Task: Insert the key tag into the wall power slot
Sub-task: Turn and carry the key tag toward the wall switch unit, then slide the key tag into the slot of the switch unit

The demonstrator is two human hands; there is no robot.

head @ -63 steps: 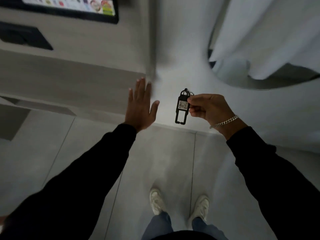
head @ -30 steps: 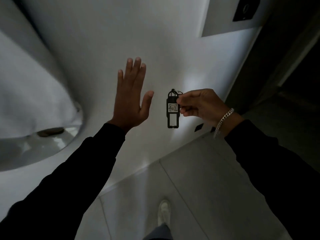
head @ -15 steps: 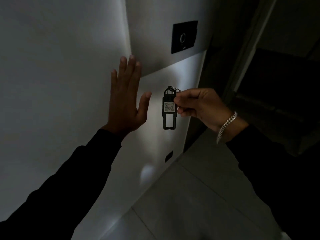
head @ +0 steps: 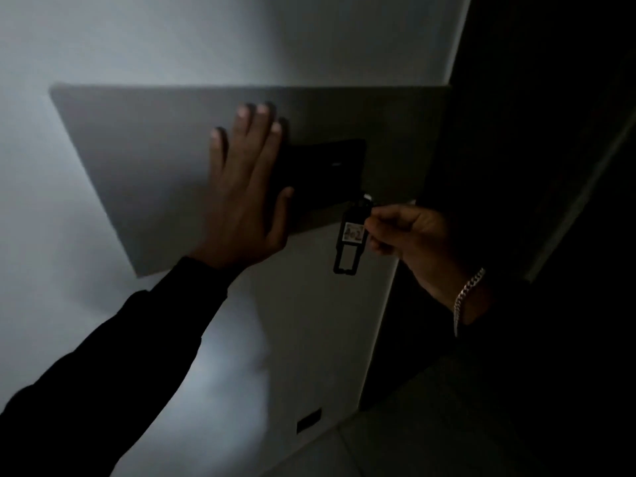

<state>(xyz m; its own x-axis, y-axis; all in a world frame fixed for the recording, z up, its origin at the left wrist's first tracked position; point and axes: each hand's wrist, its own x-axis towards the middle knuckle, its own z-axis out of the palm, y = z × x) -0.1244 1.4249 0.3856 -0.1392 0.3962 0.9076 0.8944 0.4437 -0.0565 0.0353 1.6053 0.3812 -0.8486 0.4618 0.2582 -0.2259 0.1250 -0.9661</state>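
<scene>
A black key tag [head: 350, 242] with a small white numbered label hangs upright from my right hand [head: 409, 241], which pinches its top. The black wall power slot [head: 330, 170] sits on a grey wall panel [head: 144, 160], just above and left of the tag, with a thin slit on its face. My left hand [head: 246, 191] is spread flat against the panel, fingers up, covering the slot unit's left part. The tag's top is a little below the slot unit's lower right corner, not in it. The room is dim.
A white wall [head: 103, 39] surrounds the panel. To the right lies a dark doorway or recess [head: 550, 132]. A small dark outlet [head: 308, 420] sits low on the wall near the tiled floor [head: 395, 442].
The view has swung up and closer to the wall. The power slot now sits right beside my left hand, which lies on the grey panel. My right hand has brought the tag just under the slot.
</scene>
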